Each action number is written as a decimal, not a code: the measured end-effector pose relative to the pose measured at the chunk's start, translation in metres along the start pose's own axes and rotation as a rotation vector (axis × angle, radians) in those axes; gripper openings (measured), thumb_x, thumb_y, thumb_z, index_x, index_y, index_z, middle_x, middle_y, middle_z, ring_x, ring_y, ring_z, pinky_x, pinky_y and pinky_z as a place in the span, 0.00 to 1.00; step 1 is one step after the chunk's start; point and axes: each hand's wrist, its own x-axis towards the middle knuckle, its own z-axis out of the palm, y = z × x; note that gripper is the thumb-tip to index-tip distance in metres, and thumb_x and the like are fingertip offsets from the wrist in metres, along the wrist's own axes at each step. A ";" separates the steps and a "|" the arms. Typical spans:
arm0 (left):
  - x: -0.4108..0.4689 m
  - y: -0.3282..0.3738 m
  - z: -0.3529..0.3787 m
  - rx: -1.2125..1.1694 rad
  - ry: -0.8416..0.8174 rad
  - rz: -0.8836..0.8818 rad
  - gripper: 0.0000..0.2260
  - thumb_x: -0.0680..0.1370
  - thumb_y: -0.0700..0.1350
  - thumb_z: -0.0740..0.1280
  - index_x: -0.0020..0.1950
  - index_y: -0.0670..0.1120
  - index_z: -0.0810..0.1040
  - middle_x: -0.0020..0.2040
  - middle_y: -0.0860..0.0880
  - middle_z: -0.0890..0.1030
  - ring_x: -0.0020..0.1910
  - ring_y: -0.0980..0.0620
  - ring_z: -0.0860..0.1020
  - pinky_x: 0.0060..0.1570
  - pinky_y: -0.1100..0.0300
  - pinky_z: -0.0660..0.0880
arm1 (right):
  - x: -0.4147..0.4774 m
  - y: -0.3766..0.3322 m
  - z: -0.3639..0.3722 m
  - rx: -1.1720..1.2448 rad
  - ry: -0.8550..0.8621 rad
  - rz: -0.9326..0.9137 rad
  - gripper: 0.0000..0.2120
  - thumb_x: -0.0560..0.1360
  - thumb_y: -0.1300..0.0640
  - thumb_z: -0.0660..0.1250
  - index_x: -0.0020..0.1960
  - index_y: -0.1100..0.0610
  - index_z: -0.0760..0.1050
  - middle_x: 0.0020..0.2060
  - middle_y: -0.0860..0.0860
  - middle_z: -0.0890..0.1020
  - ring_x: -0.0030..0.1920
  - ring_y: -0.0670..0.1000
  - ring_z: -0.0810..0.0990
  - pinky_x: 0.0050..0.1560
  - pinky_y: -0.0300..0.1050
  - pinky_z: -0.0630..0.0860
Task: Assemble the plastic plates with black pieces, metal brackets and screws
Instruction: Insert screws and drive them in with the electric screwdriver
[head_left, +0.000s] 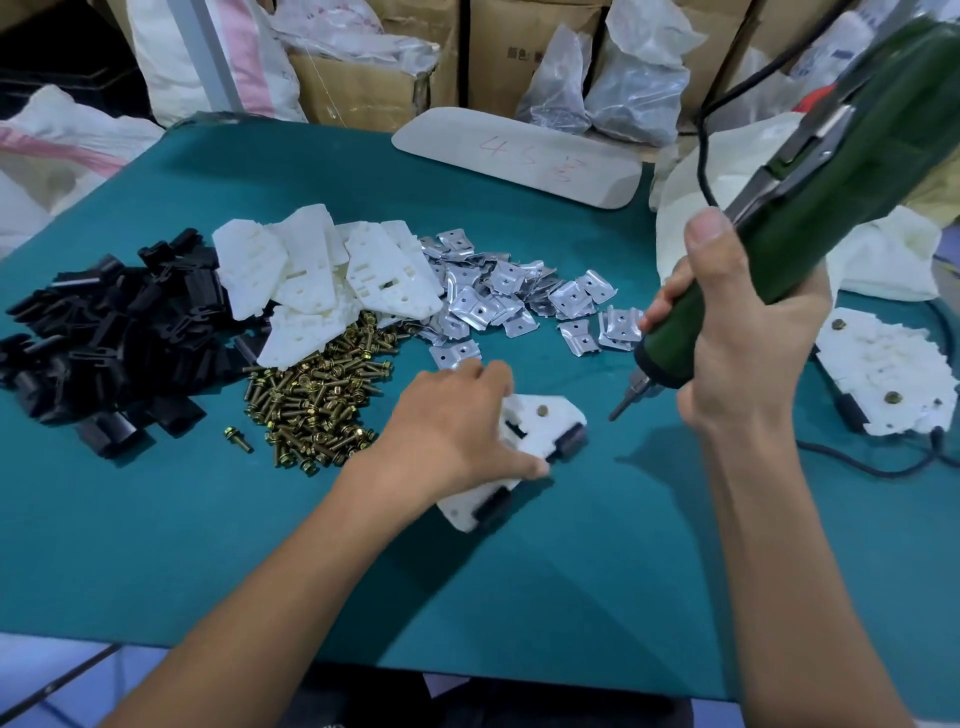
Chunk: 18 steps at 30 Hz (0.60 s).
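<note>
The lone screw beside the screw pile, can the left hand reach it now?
Probably yes: the lone screw lies on bare mat, only the low screw pile's edge between it and the left hand, which must first release the plastic plate it holds.

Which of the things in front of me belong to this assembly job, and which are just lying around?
For the job: plate in work held by the left hand, screwdriver in the right hand, black pieces, white plates, metal brackets, screws, finished plates.
Lying about: marked board, cardboard boxes, plastic bags.
</note>
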 end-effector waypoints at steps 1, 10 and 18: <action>0.001 0.002 -0.002 0.133 0.059 -0.085 0.33 0.67 0.77 0.65 0.54 0.51 0.70 0.47 0.53 0.74 0.46 0.48 0.74 0.49 0.53 0.66 | 0.000 -0.001 -0.002 -0.001 0.007 -0.003 0.22 0.71 0.49 0.79 0.51 0.63 0.72 0.33 0.60 0.73 0.25 0.55 0.73 0.29 0.46 0.74; -0.024 -0.003 0.015 -0.143 0.126 0.114 0.36 0.67 0.79 0.59 0.65 0.57 0.70 0.59 0.57 0.72 0.60 0.54 0.68 0.59 0.57 0.60 | -0.005 0.001 -0.005 -0.003 0.017 0.022 0.17 0.71 0.51 0.78 0.46 0.58 0.73 0.33 0.58 0.74 0.25 0.54 0.73 0.29 0.45 0.74; -0.020 -0.015 0.043 -0.152 0.147 0.208 0.40 0.68 0.74 0.60 0.76 0.55 0.67 0.67 0.57 0.73 0.64 0.56 0.67 0.59 0.60 0.58 | -0.011 0.014 0.004 0.007 0.021 0.032 0.11 0.71 0.54 0.75 0.43 0.56 0.73 0.28 0.52 0.76 0.23 0.54 0.73 0.28 0.45 0.74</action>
